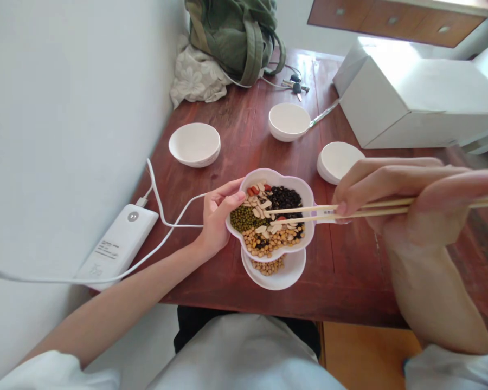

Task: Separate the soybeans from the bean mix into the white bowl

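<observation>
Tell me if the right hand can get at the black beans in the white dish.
Likely yes: the chopsticks held in the right hand reach across the rim of the white dish, their tips close beside the black beans. Nothing appears to stand between the tips and the beans.

This looks like a room in a home: you're at a worn, reddish wooden desk (244, 135) pushed against a white wall (65, 135). Left of your left grip (217, 216) lies a white power bank (117, 244) on its cable. Well beyond both grips, a green backpack (236, 38), a floral cloth (195, 73) and a bunch of keys (296, 85) sit casually, while white cardboard boxes (415, 103) and wooden cabinets (394, 21) stand beyond your right grip (402, 200).
</observation>
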A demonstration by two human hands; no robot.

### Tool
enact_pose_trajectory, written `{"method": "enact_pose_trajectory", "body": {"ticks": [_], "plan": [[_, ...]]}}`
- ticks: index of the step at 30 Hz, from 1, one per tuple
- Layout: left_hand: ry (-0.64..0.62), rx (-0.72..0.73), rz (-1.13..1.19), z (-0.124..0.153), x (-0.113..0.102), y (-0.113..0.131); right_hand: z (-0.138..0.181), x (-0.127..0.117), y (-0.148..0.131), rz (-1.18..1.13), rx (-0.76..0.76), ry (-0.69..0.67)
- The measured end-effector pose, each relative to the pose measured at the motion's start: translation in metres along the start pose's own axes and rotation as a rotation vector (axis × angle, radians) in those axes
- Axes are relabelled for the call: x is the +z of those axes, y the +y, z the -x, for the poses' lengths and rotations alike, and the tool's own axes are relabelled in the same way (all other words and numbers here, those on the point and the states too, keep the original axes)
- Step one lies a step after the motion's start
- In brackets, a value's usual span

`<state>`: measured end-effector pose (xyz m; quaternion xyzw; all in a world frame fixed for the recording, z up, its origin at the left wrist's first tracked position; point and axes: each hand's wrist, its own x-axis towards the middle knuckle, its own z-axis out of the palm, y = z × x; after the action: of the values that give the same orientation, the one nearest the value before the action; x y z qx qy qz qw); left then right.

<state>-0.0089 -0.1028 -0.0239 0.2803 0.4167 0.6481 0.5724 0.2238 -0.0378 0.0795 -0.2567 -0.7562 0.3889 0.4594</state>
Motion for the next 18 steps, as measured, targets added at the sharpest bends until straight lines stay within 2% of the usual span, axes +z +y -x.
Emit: {"method": "enact_pose_trajectory", "body": {"ticks": [3,6,13,18], "plan": [[0.013,0.004,-0.004,0.000,0.001,0.000,0.006,0.001,-0.004,-0.040,0.023,-0.173],[0.023,0.008,-0.005,0.000,0.001,0.000,0.008,0.005,-0.001,-0.067,-0.010,-0.266],[0.014,0.011,-0.008,-0.001,-0.001,-0.002,0.007,0.011,0.008,-0.075,-0.077,-0.214],[0.009,0.026,-0.001,-0.001,-0.001,-0.003,0.009,0.011,0.010,-0.043,-0.117,-0.236]]}}
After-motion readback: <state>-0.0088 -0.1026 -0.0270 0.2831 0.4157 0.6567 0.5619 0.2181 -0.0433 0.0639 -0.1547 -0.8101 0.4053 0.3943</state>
